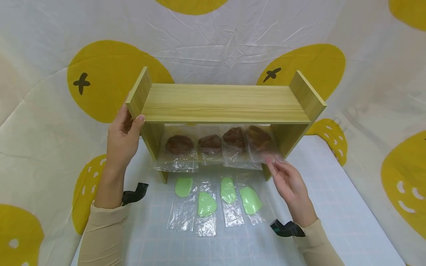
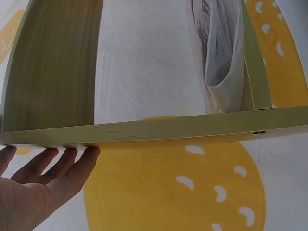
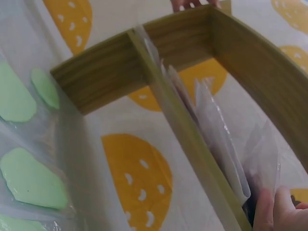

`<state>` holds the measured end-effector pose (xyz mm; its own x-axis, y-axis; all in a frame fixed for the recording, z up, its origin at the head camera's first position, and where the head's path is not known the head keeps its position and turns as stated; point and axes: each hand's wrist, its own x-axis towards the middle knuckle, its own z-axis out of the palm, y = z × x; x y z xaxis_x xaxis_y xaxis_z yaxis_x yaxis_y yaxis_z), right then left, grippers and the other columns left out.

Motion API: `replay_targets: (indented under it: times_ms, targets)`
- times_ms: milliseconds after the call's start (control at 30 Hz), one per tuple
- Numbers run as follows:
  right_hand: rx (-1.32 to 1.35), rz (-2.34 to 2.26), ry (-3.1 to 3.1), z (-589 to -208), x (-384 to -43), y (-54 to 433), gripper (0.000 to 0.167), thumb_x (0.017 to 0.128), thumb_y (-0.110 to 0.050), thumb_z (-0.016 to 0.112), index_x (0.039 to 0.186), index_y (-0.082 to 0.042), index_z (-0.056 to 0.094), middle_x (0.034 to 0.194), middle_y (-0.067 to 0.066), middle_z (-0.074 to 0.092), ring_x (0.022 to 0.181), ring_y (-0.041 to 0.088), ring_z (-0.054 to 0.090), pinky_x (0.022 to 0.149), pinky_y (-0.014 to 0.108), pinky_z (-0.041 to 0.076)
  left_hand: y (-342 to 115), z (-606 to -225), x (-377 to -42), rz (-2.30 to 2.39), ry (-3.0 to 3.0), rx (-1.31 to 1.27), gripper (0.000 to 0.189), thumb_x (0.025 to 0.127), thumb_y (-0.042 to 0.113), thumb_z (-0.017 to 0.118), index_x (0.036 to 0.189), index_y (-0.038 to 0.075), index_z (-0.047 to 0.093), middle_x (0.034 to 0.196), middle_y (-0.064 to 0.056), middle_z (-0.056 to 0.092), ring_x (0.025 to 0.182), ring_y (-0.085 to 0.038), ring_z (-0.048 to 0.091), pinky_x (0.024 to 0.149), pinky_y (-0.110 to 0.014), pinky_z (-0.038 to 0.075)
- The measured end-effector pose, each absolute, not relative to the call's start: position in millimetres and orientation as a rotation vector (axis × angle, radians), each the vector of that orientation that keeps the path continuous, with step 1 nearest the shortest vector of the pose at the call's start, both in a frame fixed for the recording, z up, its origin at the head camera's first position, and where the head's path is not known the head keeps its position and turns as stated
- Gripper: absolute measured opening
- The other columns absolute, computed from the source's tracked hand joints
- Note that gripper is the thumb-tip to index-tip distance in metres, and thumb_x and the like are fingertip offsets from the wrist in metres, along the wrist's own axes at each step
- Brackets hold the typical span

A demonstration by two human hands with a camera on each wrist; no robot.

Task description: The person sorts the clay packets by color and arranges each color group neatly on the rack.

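Note:
A two-tier wooden shelf (image 1: 226,103) stands on the table, raised side panels at both ends. My left hand (image 1: 124,138) holds its left side panel, thumb at the front edge; in the left wrist view the fingertips (image 2: 89,156) press the panel's outer face. On the lower board lie clear plastic bags with dark brown round pieces inside, the leftmost brown piece (image 1: 179,144) among them. My right hand (image 1: 290,181) pinches the front edge of the rightmost bag (image 1: 259,139). In the right wrist view, right-hand fingers (image 3: 284,211) touch that bag (image 3: 262,159) above the lower board (image 3: 192,149).
In front of the shelf, several clear bags with flat light green pieces lie in a row on the table (image 1: 149,236), such as the green piece (image 1: 207,204) and the rightmost green piece (image 1: 250,200). A pale cloth (image 1: 213,48) with yellow shapes hangs behind.

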<state>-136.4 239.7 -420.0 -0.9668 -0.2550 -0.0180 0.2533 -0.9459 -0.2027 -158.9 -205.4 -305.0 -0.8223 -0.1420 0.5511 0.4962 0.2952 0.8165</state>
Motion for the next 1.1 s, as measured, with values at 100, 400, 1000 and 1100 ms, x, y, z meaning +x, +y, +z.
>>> replay_targets:
  times_ms: [100, 400, 1000, 1100]
  targets:
    - [0.023, -2.874, 0.318, -419, -138, 240, 0.035, 0.106, 0.006, 0.032, 0.14, 0.009, 0.039, 0.145, 0.019, 0.04, 0.138, 0.031, 0.042, 0.115, 0.035, 0.028, -205, -305, -159, -1.565, -2.034, -0.316, 0.051, 0.103, 0.014, 0.056, 0.151, 0.026, 0.047, 0.143, -0.007, 0.055, 0.115, -0.024, 0.056, 0.1, -0.037, 0.049]
    - [0.107, -2.836, 0.504, -415, -124, 248, 0.049, 0.106, 0.005, 0.035, 0.154, 0.002, 0.026, 0.148, 0.02, 0.04, 0.14, 0.03, 0.04, 0.116, 0.036, 0.028, -205, -305, -160, -1.567, -2.046, -0.304, 0.051, 0.103, 0.015, 0.057, 0.151, 0.028, 0.046, 0.144, -0.006, 0.054, 0.116, -0.023, 0.056, 0.097, -0.034, 0.05]
    - [0.014, -2.295, 1.866, -460, -110, 262, 0.052, 0.106, -0.016, 0.05, 0.146, 0.012, 0.033, 0.129, 0.011, 0.063, 0.113, 0.025, 0.064, 0.095, 0.036, 0.052, -208, -305, -158, -1.574, -2.053, -0.307, 0.052, 0.103, 0.017, 0.057, 0.152, 0.032, 0.044, 0.146, -0.002, 0.052, 0.122, -0.026, 0.054, 0.103, -0.041, 0.047]
    - [0.01, -2.153, 2.035, -472, -112, 264, 0.052, 0.105, -0.017, 0.053, 0.144, 0.013, 0.035, 0.125, 0.012, 0.064, 0.113, 0.03, 0.064, 0.093, 0.033, 0.053, -207, -305, -158, -1.563, -2.06, -0.309, 0.052, 0.103, 0.017, 0.057, 0.151, 0.032, 0.045, 0.146, -0.002, 0.052, 0.121, -0.026, 0.054, 0.102, -0.043, 0.047]
